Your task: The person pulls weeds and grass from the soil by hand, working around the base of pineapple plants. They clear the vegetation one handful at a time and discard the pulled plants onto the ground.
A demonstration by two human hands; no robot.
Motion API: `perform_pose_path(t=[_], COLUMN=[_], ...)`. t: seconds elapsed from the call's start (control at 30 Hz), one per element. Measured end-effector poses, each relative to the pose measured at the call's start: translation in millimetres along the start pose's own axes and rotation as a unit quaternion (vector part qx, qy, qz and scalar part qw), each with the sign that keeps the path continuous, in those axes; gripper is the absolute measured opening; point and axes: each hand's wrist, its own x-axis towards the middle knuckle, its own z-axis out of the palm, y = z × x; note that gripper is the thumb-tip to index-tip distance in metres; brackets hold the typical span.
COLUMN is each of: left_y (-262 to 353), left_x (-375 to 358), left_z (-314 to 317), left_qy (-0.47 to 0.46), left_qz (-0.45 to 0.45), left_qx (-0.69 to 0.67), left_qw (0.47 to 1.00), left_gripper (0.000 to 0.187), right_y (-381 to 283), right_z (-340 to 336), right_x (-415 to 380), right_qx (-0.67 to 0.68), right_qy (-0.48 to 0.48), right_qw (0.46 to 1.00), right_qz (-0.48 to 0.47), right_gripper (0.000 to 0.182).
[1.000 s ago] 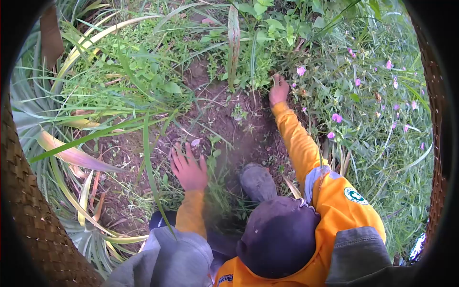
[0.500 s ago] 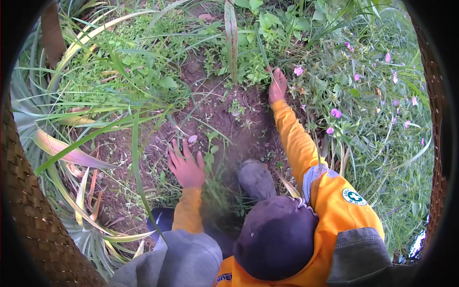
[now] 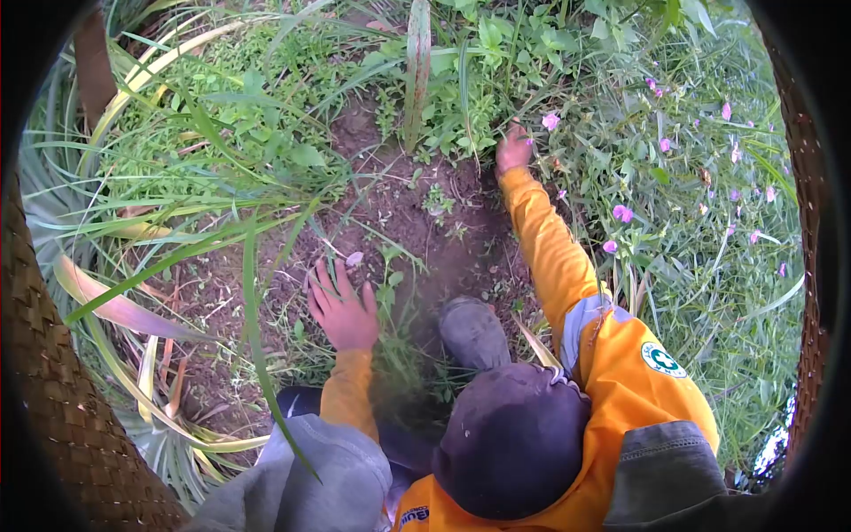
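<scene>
My left hand (image 3: 344,309) rests palm down on the brown soil (image 3: 403,199), its fingers spread and nothing gripped. A small pale leaf (image 3: 355,259) lies just beyond its fingertips. Farther out to the right, my right hand (image 3: 513,151) reaches low among green weeds (image 3: 474,133) at the edge of the bare patch. Its fingers look curled, but leaves partly hide them, so what they hold does not show. A pink flower (image 3: 550,121) stands close beside that hand.
A dirty boot (image 3: 474,332) is planted between my arms. Flowering plants (image 3: 660,204) grow thickly on the right. Long-leaved spiky plants (image 3: 53,222) stand at left, and a tall grass blade (image 3: 252,310) arches near my left arm. Woven hat brim (image 3: 62,426) frames the sides.
My right hand has turned and its fingers have gone deeper among the weeds. The long blade beside it has shifted left and hangs lower. My left hand stays in place on the soil.
</scene>
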Motion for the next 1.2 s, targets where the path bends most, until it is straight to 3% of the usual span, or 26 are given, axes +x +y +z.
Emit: perform_pose_path(t=[0.07,0.13,0.2,0.27,0.33,0.37,0.4,0.43,0.5,0.6,0.67,0.7,0.73,0.83,0.87,0.97,1.1,1.13,1.2], left_y=[0,0,1,1,1,4,6,7,5,1,1,1,0,0,1,1,3,3,5], left_x=[2,1,1,1,2,6,7,2,-1,0,-3,-1,-1,0,1,2,4,4,3], left_z=[0,0,-1,-3,0,1,-1,-4,2,2,-1,0,1,2,0,0,-1,-2,-3], left_qy=[-0.004,-0.008,-0.01,-0.01,-0.006,-0.003,-0.008,-0.018,0.007,0.031,0.023,0.02,0.028,0.037,0.03,0.023,0.016,0.012,0.001], left_qz=[-0.005,-0.008,-0.009,-0.009,-0.005,-0.014,-0.017,-0.016,0.009,0.016,0.015,0.012,0.012,0.009,0.006,-0.001,-0.004,-0.006,-0.01], left_qx=[0.001,-0.001,0.0,0.007,0.01,0.011,0.014,0.017,0.016,0.011,0.017,0.017,0.009,0.003,0.004,0.0,0.012,0.013,0.014], left_qw=[1.0,1.0,1.0,1.0,1.0,1.0,1.0,1.0,1.0,0.999,0.999,1.0,0.999,0.999,1.0,1.0,1.0,1.0,1.0], left_gripper=[0.066,0.065,0.066,0.066,0.066,0.066,0.067,0.067,0.067,0.067,0.066,0.065,0.066,0.068,0.067,0.067,0.067,0.067,0.067], right_y=[-13,-22,-16,-14,-38,-63,-66,-67,-71,-35,3,-22,-41,-25,-47,-52,-38,-16,-1], right_z=[-11,-17,-22,-56,-115,-133,-143,-151,-133,-82,-46,-43,-58,-41,-56,-63,-56,-47,-49], right_x=[0,-4,-12,-38,-67,-73,-71,-59,-44,-11,9,16,20,16,23,36,36,33,41], right_qx=[-0.083,-0.13,-0.129,-0.145,-0.043,0.077,0.093,0.043,-0.109,-0.187,-0.167,-0.157,-0.226,-0.348,-0.298,-0.155,-0.21,-0.17,-0.2], right_qy=[-0.085,-0.08,0.009,0.041,0.012,-0.019,-0.056,-0.113,-0.056,-0.079,-0.078,-0.079,-0.172,-0.06,-0.105,-0.132,-0.097,-0.102,-0.131], right_qw=[0.992,0.988,0.989,0.985,0.994,0.961,0.971,0.964,0.989,0.979,0.982,0.983,0.959,0.934,0.947,0.978,0.971,0.977,0.97], right_qz=[0.041,0.016,-0.07,-0.083,0.097,0.266,0.213,0.237,0.084,-0.021,-0.04,-0.053,-0.007,-0.045,-0.056,0.044,0.051,0.075,-0.031], right_gripper=[0.046,0.047,0.041,0.045,0.045,0.045,0.049,0.05,0.05,0.055,0.059,0.06,0.061,0.056,0.049,0.055,0.054,0.074,0.074])
